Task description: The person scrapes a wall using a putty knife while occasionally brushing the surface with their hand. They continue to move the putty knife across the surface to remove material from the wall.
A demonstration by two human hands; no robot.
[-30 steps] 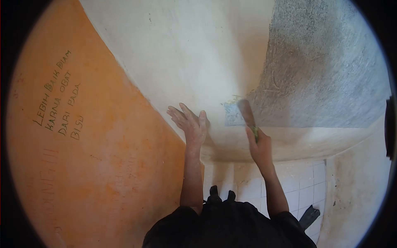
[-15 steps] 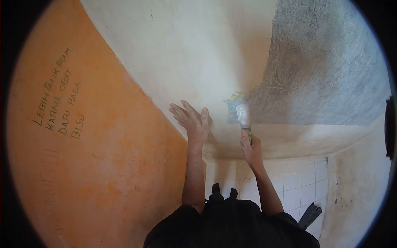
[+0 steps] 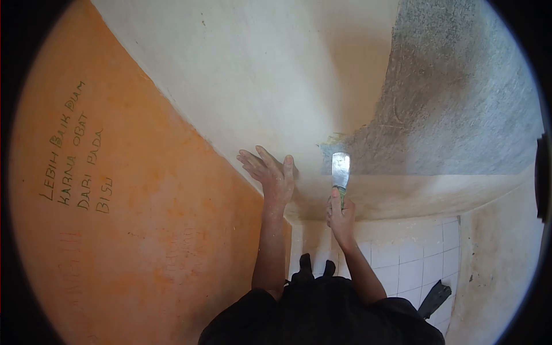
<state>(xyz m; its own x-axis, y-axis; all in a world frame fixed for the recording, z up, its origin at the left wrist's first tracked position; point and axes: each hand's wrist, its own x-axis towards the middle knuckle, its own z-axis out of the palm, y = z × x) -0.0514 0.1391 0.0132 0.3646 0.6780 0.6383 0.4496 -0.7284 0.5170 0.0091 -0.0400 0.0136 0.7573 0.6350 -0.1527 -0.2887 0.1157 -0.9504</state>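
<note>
My right hand (image 3: pixel 341 217) is wrapped round the green handle of a putty knife (image 3: pixel 341 168), its wide metal blade pointing up. The blade overlaps the lower left corner of a rough grey bare patch (image 3: pixel 443 103) on the wall. Yellowish and bluish paint remnants edge the patch just above the blade. To the left, my left hand (image 3: pixel 273 175) rests against the cream wall (image 3: pixel 259 75) with fingers spread, near the corner where the orange wall begins.
An orange wall (image 3: pixel 138 190) with handwritten lettering stands on the left. Below, white floor tiles (image 3: pixel 411 264) show beside my dark clothing (image 3: pixel 322 313). A dark object (image 3: pixel 435 299) lies on the floor at the right, near another cream wall (image 3: pixel 500 247).
My right hand has drawn the putty knife slightly down, and its blade now catches the light. The view has shifted a little; my left hand stays on the wall.
</note>
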